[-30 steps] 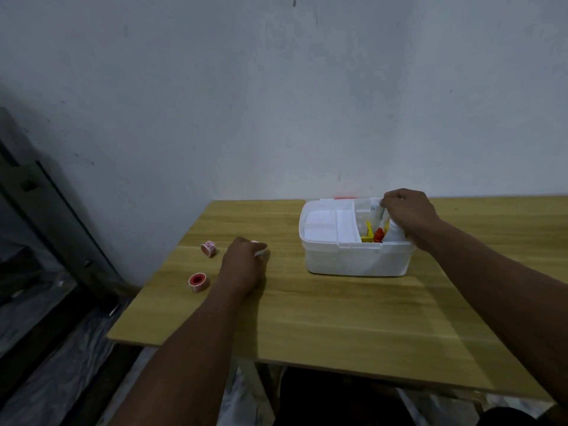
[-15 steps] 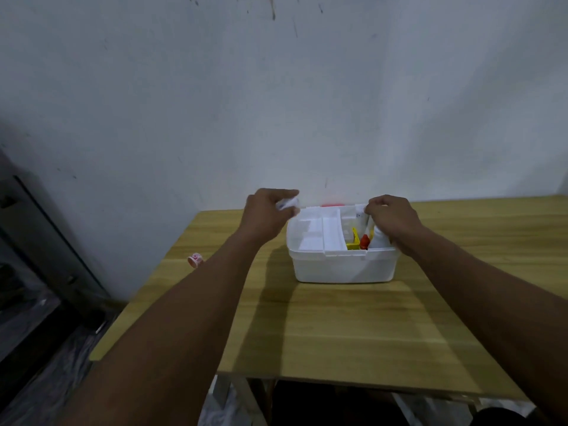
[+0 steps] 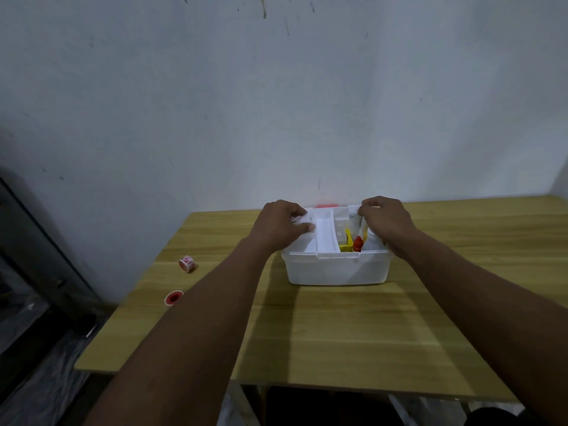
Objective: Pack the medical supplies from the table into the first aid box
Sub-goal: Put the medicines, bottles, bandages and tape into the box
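**Small white item going into the box's left side**

The first aid box [image 3: 336,269] sits open near the far edge of the table [image 3: 338,333], close to the wall. A yellow item [image 3: 346,241] and a red-capped bottle [image 3: 358,243] stand in its right section. The left hand [image 3: 281,226] hovers over the left section, fingers pinched on a small white item [image 3: 304,224] (what it is I cannot tell), apparently to drop it in. The right hand [image 3: 385,222] curls over the right rim, fingers closed on something white, probably steadying the box. Two tape rolls [image 3: 187,263] and [image 3: 173,298] remain unpacked near the table's left edge, well apart from the box.
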The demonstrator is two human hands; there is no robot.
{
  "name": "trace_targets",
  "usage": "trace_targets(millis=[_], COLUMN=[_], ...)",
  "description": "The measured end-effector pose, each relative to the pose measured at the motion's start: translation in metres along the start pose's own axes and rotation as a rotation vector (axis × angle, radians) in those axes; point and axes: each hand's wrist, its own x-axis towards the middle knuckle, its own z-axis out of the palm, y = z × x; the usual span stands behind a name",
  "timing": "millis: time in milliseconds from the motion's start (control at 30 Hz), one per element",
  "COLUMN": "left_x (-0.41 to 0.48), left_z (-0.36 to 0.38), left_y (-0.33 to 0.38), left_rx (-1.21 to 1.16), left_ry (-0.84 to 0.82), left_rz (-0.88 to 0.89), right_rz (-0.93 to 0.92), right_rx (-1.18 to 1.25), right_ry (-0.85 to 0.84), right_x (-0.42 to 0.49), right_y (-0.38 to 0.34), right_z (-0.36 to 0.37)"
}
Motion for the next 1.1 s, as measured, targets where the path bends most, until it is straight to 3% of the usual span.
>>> trace_targets(millis=[200, 367, 500, 600, 767, 1100], left_x=[-0.007, -0.019, -0.033, -0.052, -0.096, -0.12], left_z=[-0.002, -0.013, -0.029, -0.044, -0.068, -0.052], left_y=[-0.001, -0.002, -0.024, -0.056, -0.126, -0.165], left_rx=[-0.017, -0.132, -0.083, 0.012, 0.305, 0.179], left_ry=[0.036, 0.181, 0.243, 0.223, 0.048, 0.111], left_rz=[0.025, 0.011, -0.035, -0.116, -0.298, -0.346], right_rz=[0.008, 0.042, 0.037, 0.022, 0.016, 0.003], right_rx=[0.005, 0.022, 0.023, 0.003, -0.015, -0.006], right_ry=[-0.003, 0.004, -0.009, -0.012, -0.018, -0.04], right_x=[-0.003, -0.004, -0.011, -0.019, -0.026, -0.03], right_y=[-0.003, -0.007, -0.015, -0.023, -0.032, -0.035], right_z=[0.001, 0.003, 0.018, 0.032, 0.046, 0.053])
